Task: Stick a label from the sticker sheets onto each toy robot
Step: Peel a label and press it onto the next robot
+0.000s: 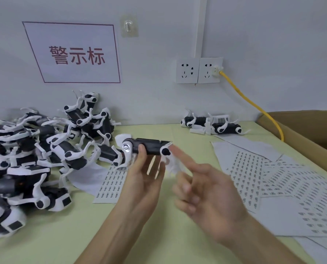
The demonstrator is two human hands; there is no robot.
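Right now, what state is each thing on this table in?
Held toy robot: level, in the air, gripped by the left hand.
Right hand: forefinger straight near the toy's end, seemingly empty; blurred.
Pile of toy robots: heaped, tangled.
Two toy robots: lying by the wall.
Sticker sheets: flat, overlapping.
Yellow cable: plugged into the wall socket.
Cardboard box: open.

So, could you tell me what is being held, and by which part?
The left hand grips a toy robot around its black mid-body; the right hand, fingers spread, grips nothing.
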